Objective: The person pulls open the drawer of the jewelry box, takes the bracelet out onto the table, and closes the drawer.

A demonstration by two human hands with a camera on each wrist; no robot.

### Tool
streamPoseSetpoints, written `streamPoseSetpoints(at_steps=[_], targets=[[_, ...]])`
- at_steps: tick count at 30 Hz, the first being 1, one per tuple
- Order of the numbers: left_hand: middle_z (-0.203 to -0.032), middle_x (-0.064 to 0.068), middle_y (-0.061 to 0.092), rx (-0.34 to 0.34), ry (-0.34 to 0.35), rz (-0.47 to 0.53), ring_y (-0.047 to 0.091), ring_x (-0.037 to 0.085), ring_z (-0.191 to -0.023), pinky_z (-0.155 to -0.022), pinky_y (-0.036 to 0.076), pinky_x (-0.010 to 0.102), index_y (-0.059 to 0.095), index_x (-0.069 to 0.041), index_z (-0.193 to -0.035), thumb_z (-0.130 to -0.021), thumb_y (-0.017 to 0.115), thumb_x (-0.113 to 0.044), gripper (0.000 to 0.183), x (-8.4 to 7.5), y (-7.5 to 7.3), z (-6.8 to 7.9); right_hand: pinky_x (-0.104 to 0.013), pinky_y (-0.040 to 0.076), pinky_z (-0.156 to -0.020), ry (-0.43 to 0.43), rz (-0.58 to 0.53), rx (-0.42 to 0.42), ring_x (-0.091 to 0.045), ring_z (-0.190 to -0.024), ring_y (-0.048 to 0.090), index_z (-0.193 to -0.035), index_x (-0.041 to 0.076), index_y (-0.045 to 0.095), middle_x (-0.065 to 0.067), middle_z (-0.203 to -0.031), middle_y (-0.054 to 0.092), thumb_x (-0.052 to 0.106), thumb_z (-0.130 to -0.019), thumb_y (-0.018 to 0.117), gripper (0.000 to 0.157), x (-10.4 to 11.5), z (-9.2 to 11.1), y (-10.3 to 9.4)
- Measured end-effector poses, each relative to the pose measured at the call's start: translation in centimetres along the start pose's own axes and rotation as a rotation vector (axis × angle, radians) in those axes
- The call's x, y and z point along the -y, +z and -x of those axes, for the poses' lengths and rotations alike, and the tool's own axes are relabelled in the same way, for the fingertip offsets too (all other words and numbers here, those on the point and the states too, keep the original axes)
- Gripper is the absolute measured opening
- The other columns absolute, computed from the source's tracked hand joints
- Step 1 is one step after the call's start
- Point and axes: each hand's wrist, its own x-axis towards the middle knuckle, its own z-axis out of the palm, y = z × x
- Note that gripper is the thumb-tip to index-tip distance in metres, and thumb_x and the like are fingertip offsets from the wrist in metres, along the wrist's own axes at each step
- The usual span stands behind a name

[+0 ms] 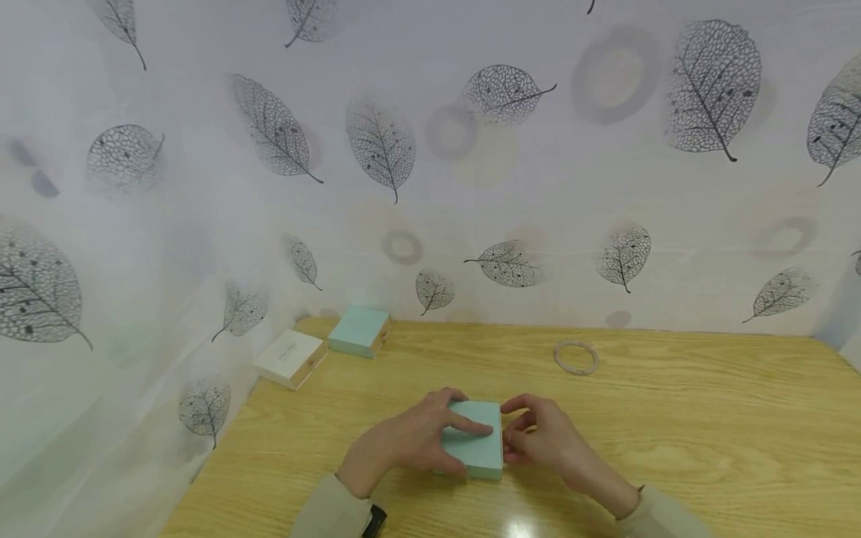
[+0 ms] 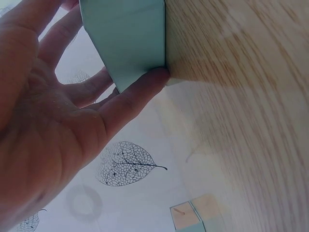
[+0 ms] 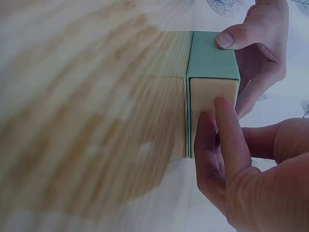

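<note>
The pale green box (image 1: 474,450) lay flat on the table (image 1: 673,418), to the right of the left hand (image 1: 427,433) and to the left of the right hand (image 1: 548,442). Neither hand was nearer, since both touched it. The left hand gripped it from the left, thumb against the near side, index finger across the top, other fingers toward the far edge. The right hand stood at the opposite side, where a beige face (image 3: 205,92) was turned toward it; that face ran front to back, so a line from hand to hand crossed it roughly at right angles. Two bent fingers (image 3: 231,137) rested on the beige face, but whether the right hand pinched anything there could not be told. The box's left edge was covered, so its long axis could not be told either.
</note>
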Motion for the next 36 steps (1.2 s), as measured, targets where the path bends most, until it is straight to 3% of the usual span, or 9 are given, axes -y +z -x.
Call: streamPoseSetpoints(at_steps=[27,36], targets=[[-0.142,0.003,0.037,-0.006,0.008,0.009,0.04,0.017,-0.121,-0.094,0.045,0.032,0.056,-0.047,-0.126,-0.075,0.077,-0.043,0.055,-0.02,-0.05,0.15,-0.036,0.059,-0.068,0.007,0.008,0.0,-0.021,-0.072,0.067,-0.123,-0.007,0.048,-0.018,-0.094,0.061,0.001,-0.085,0.062,0.041,-0.42,-0.2,0.06],[-0.144,0.001,0.036,0.017,-0.024,0.041,0.041,0.018,-0.12,-0.094,0.046,0.035,0.057,-0.048,-0.123,-0.075,0.077,-0.043,0.053,-0.25,-0.22,-0.03,-0.035,0.059,-0.068,0.009,0.03,0.001,-0.02,-0.073,0.066,-0.124,-0.006,0.048,-0.015,-0.09,0.061,-0.002,-0.088,0.059,0.038,-0.29,-0.27,0.05]])
